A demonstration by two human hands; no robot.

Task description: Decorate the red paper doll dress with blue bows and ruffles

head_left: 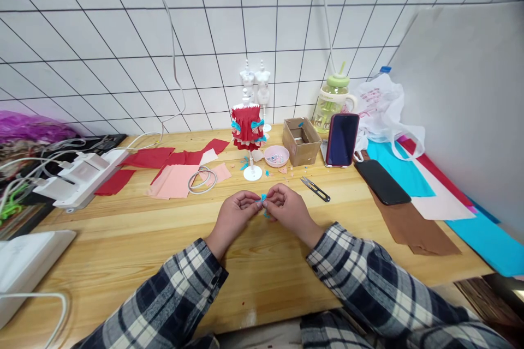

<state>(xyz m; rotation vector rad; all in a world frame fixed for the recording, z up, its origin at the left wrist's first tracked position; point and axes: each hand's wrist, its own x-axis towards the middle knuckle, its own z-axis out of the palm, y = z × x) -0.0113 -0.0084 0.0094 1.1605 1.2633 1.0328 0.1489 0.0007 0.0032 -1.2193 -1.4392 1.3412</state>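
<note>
Evidently you are pinching one small turquoise scrap point(263, 198) between both hands, low over the worktop point(172, 256) and in front of the dress form point(252, 173). The fingers of your left hand point(237, 211) grasp one side of it and those of your right hand point(289, 210) the other, probably so that so slight a thing can be worked from two sides. More turquoise shows just below; you cannot tell from this view whether it belongs to the same scrap.

Your one pair of thread snips point(317, 189) lies beyond your right hand, likely parked for a quick reach. The one pink bowl point(277, 164) seems to keep tiny loose pieces, too small to count, from scattering; one cardboard box point(303, 154) stands just beside it. You have three forms in all: one wears the red ruffled dress point(248, 128), presumably set nearest for easy viewing, and two bare white forms point(263, 84) stand behind. One phone point(343, 140) leans upright, its screen apparently angled towards you. The red sheets point(149, 157) at left overlap, so their number is unclear.
</note>
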